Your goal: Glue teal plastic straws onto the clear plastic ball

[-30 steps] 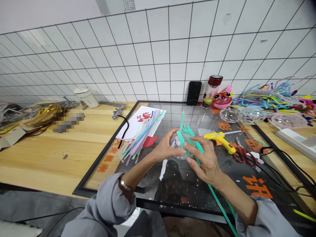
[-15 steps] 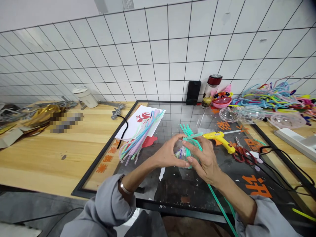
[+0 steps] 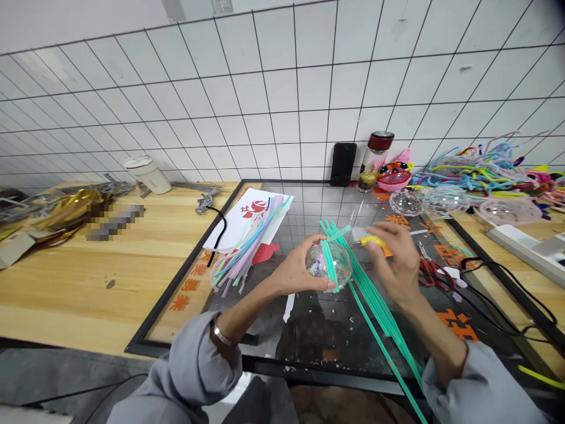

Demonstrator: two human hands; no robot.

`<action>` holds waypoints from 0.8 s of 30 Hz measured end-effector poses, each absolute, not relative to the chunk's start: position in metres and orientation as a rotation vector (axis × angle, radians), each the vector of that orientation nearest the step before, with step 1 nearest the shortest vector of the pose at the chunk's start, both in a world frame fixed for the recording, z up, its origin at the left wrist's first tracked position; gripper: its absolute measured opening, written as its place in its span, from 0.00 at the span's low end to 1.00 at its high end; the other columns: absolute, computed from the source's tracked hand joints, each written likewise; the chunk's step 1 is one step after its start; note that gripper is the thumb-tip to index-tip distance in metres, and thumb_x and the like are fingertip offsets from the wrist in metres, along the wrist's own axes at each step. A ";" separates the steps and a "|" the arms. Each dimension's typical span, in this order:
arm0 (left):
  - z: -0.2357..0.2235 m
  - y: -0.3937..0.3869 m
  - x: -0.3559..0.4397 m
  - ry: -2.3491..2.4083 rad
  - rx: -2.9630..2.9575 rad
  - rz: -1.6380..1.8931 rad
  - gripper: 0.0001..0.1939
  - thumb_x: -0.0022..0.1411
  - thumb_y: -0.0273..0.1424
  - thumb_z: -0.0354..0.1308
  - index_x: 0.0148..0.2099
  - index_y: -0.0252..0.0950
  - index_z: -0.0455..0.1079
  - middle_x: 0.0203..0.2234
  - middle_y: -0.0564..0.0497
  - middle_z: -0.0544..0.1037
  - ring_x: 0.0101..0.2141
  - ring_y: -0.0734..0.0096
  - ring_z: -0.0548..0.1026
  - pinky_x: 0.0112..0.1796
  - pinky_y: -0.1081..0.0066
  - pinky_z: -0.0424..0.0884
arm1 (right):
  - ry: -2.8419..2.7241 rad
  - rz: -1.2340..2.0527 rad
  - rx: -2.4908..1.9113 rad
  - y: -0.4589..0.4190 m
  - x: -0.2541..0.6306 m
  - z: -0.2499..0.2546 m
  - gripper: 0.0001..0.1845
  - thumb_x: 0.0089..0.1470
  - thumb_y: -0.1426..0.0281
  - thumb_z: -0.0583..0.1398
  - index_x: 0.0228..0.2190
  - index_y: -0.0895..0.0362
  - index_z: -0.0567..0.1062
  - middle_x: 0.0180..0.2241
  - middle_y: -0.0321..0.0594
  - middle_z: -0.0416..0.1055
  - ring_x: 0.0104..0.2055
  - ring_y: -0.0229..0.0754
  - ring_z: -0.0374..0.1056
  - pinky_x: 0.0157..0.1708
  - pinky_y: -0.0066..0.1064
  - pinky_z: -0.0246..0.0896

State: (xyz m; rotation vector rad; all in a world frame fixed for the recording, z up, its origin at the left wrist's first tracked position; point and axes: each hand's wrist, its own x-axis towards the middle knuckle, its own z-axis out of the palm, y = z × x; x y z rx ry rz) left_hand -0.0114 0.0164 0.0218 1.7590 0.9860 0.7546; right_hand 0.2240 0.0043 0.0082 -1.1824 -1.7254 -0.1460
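Observation:
My left hand (image 3: pixel 304 268) is wrapped around the left side of a clear plastic ball (image 3: pixel 344 262) with purple and white bits showing inside. A band of green pipe cleaners (image 3: pixel 329 262) runs down the ball's front, and one loose end sticks out at the upper right. My right hand (image 3: pixel 395 259) is closed around a yellow hot glue gun (image 3: pixel 373 241), whose nozzle points left toward the ball without touching it. Fingers hide most of its body. A bundle of long green pipe cleaners (image 3: pixel 375 300) lies on the dark glass behind and right of the ball.
Pastel pipe cleaners (image 3: pixel 253 244) rest over a white sheet (image 3: pixel 233 206). Red-handled scissors (image 3: pixel 435 274) and a black cable (image 3: pixel 494 321) lie to the right. At the back stand a phone (image 3: pixel 343 165) and a glass bottle (image 3: pixel 371 165). Clear balls (image 3: pixel 445 203) sit near a colourful pipe-cleaner heap (image 3: pixel 481 168).
My right hand has left the ball, moved right and taken hold of the glue gun. My left hand alone now holds the ball, and more of its green band shows.

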 end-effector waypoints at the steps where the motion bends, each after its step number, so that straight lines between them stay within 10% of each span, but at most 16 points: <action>1: 0.023 0.016 -0.011 0.999 1.755 0.745 0.46 0.40 0.36 0.72 0.61 0.38 0.59 0.52 0.45 0.70 0.50 0.52 0.70 0.52 0.58 0.67 | -1.635 -0.186 -1.311 0.011 0.235 0.009 0.16 0.61 0.62 0.54 0.44 0.57 0.76 0.43 0.48 0.70 0.47 0.49 0.68 0.47 0.43 0.64; 9: 0.017 0.019 -0.011 1.022 1.749 0.751 0.46 0.41 0.37 0.72 0.61 0.38 0.58 0.52 0.45 0.70 0.50 0.53 0.70 0.51 0.58 0.67 | -1.863 -0.185 -2.448 0.032 0.269 -0.003 0.31 0.57 0.50 0.54 0.42 0.67 0.74 0.43 0.62 0.73 0.45 0.60 0.70 0.40 0.45 0.62; 24: 0.014 0.020 -0.010 0.976 1.738 0.764 0.44 0.41 0.37 0.72 0.59 0.38 0.60 0.51 0.46 0.71 0.50 0.54 0.70 0.50 0.60 0.67 | -1.485 -0.050 -2.327 0.036 0.269 0.003 0.27 0.50 0.53 0.55 0.44 0.61 0.73 0.32 0.52 0.76 0.37 0.56 0.73 0.31 0.37 0.60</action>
